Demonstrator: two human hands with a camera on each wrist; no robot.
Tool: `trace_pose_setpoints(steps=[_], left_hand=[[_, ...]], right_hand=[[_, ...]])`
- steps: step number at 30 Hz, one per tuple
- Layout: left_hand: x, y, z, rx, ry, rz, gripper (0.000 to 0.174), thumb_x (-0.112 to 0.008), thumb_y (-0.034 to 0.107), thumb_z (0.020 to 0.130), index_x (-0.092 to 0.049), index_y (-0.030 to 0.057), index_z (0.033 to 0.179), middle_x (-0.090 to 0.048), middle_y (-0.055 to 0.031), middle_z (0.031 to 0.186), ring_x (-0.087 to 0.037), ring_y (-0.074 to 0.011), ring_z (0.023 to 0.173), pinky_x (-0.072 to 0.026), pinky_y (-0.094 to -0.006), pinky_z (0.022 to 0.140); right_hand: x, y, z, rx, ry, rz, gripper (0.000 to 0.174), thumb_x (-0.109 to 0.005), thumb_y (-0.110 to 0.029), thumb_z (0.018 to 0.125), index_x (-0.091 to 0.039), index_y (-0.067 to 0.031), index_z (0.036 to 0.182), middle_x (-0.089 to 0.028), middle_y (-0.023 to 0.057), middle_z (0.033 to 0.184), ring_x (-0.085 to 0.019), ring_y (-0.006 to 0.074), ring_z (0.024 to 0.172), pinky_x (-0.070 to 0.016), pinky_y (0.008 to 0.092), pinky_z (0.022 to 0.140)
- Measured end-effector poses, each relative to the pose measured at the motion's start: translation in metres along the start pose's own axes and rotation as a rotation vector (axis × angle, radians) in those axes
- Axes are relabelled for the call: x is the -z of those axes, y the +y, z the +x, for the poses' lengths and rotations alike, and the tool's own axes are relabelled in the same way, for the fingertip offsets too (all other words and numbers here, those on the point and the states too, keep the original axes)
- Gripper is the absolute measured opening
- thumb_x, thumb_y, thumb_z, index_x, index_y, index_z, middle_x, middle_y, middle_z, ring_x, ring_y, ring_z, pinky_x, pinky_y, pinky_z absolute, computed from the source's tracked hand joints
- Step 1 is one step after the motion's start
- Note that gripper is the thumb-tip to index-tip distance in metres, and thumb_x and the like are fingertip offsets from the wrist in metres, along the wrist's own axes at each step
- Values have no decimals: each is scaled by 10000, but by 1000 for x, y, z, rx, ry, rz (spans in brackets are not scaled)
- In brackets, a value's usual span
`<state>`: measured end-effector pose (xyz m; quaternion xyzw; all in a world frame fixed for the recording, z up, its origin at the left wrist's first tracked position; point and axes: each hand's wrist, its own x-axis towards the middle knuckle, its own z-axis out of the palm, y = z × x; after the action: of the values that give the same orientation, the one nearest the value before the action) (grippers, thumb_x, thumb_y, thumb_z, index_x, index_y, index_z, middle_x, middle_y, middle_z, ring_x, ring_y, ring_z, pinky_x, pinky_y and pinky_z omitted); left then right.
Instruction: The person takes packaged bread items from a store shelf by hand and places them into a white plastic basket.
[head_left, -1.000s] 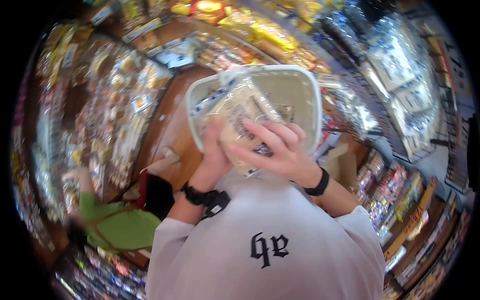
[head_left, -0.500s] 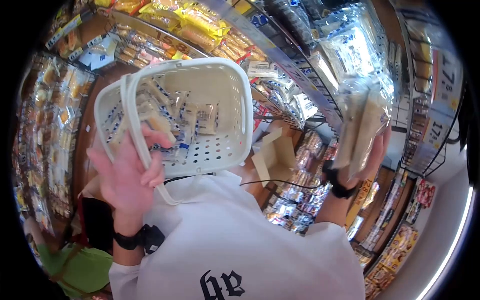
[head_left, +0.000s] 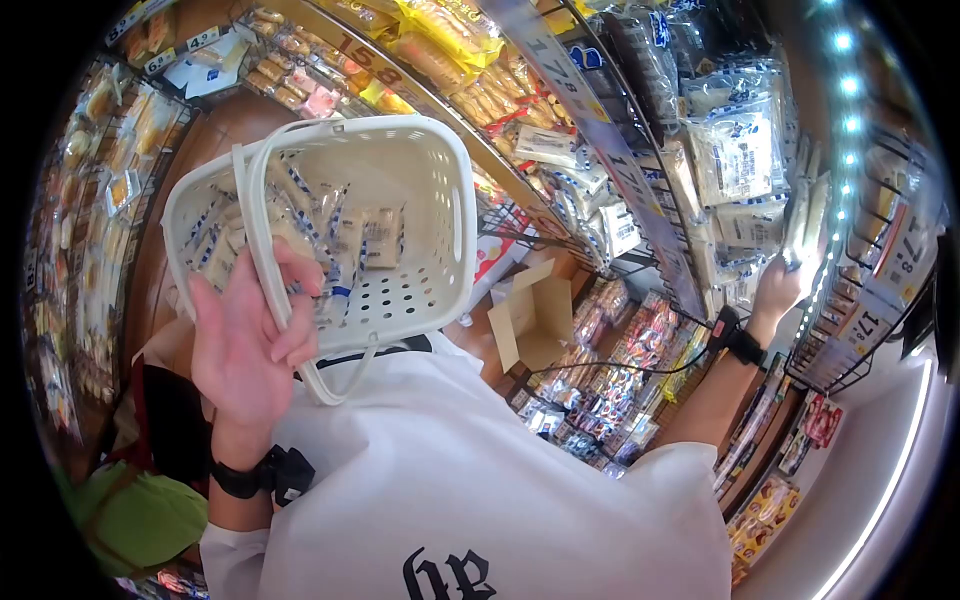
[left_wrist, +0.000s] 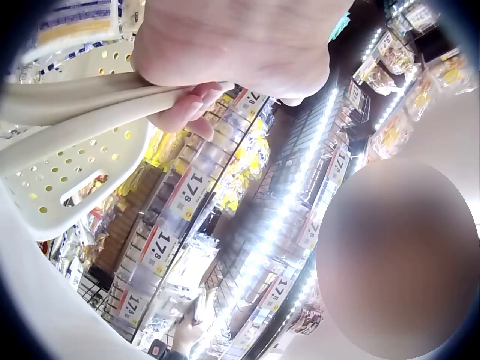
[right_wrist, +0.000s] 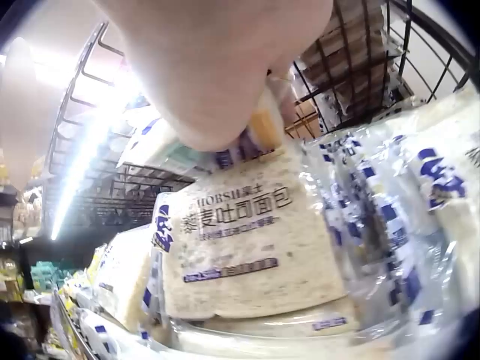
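My left hand (head_left: 245, 345) hooks its fingers round the handle (head_left: 262, 230) of a white plastic basket (head_left: 420, 165). Several clear packets of sliced bread (head_left: 380, 238) with blue-printed wrapping lie inside it. Out at the right, my right hand (head_left: 778, 290) grips a bread packet (head_left: 808, 222) at the shelf; in the right wrist view the back of the hand hides most of the grip. Just below that hand stands a toast bread packet (right_wrist: 251, 232) with purple print, among more packets (right_wrist: 405, 247) in clear wrapping.
Wire racks with price strips (head_left: 620, 170) run along the right; a lit shelf edge (head_left: 850, 125) passes close to my right hand. An open cardboard box (head_left: 535, 315) stands beyond the basket. Packaged bread (head_left: 100, 250) fills the left shelf. A person in green (head_left: 135, 515) is at lower left.
Both hands were together on a bread packet over the basket. The left then took the basket's handle, while the right carried bread out to the right-hand shelf, now reaching farther in.
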<state>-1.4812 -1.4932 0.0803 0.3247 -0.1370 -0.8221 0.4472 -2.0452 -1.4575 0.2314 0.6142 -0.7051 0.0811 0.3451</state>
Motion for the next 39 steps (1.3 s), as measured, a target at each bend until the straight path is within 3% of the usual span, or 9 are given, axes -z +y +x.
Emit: trace_pose_setpoints(steps=[2,7,16,20,27,31,32,33,39], left_hand=[[1,2,0,-9,-1,-18,744,-246,665,952,-409,1,1246,-510,-137,982,-308,-53,510,-269,-188,449],[6,4,0,-6,-22,24,717,-256,643,958,-405,3,1245,-509,-131,974,-308,-49,511,-271,-188,449],[8,7,7,6,-41,80,678,-323,590,959,-377,-2,1284,-502,-130,977,-303,-45,507,-277,-191,450],[9,7,11,22,-34,94,671,-382,575,940,-380,2,1290,-497,-124,987,-304,-45,509,-279,-192,454],[10,10,15,41,-4,71,568,-446,471,928,-395,14,1262,-470,-100,997,-322,-36,523,-287,-181,456],[9,11,19,49,-32,70,546,-459,460,937,-372,17,1244,-423,-76,985,-325,-26,524,-292,-164,451],[9,11,19,53,-34,73,549,-460,458,935,-370,17,1247,-420,-73,982,-327,-27,526,-292,-165,452],[10,11,18,60,-31,75,549,-462,456,934,-369,17,1249,-417,-72,981,-327,-28,527,-292,-165,455],[11,8,22,76,-23,20,489,-449,388,934,-404,22,1256,-437,-74,970,-324,-41,531,-294,-179,473]], right_hand=[[-9,2,12,-283,-38,36,512,-593,-77,874,-449,22,1356,-586,286,1209,-589,406,1111,-442,415,965],[-13,-6,53,-214,-173,214,562,-521,-37,885,-363,11,1422,-441,251,1404,-420,352,1324,-293,402,1108],[-71,45,87,-113,-262,200,656,-554,-98,901,-213,61,1438,-316,249,1436,-320,312,1351,-222,369,1124],[-23,18,86,-277,-499,459,829,-644,-188,868,-138,51,1479,-204,239,1517,-263,310,1391,-167,371,1152],[3,-25,52,-538,-347,585,754,-571,-249,942,-143,13,1504,-176,201,1555,-176,291,1449,-130,390,1180],[-12,18,34,-400,-295,195,522,-460,-371,1010,-414,35,1334,-417,213,1324,-446,265,1204,-342,376,1038],[-9,27,40,-387,-384,152,500,-414,-407,1019,-531,57,1164,-523,174,1090,-511,239,1005,-398,390,935],[-14,-3,35,-321,-52,144,533,-369,-436,1027,-595,46,1052,-581,131,949,-538,218,933,-408,367,901],[-20,-16,65,-448,-349,388,641,-287,-497,1033,-618,40,1146,-633,121,1012,-554,209,929,-416,336,886]])
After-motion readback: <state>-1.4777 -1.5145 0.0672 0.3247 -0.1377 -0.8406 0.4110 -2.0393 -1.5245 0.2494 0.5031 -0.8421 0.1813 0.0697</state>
